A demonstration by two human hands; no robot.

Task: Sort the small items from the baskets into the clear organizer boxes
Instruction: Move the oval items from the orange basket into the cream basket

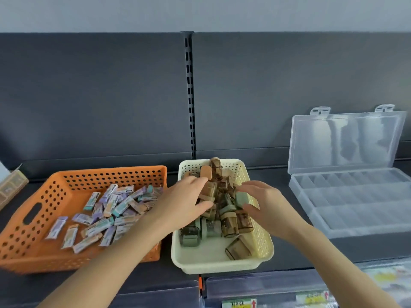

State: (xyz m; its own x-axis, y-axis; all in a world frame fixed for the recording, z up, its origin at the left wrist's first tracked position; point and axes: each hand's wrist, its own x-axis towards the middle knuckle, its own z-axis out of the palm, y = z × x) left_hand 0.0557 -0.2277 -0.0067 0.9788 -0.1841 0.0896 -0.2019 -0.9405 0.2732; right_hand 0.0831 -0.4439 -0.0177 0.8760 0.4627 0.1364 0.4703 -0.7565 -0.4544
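Two hands (left (184,196), right (266,205)), inside cream basket rim (222,266)

Perforated plastic orange basket (66,183) and cream basket (262,238), clear glossy plastic organizer box (347,141), matt dark metal shelf (289,252)

left hand (184,202), right hand (268,204) | fingers (196,181) curled on small items (224,215) | in cream basket (222,266) | organizer box (355,218) lid open

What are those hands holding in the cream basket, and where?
The left hand grips a tan case round its sides; the right hand pinches a green case likewise.
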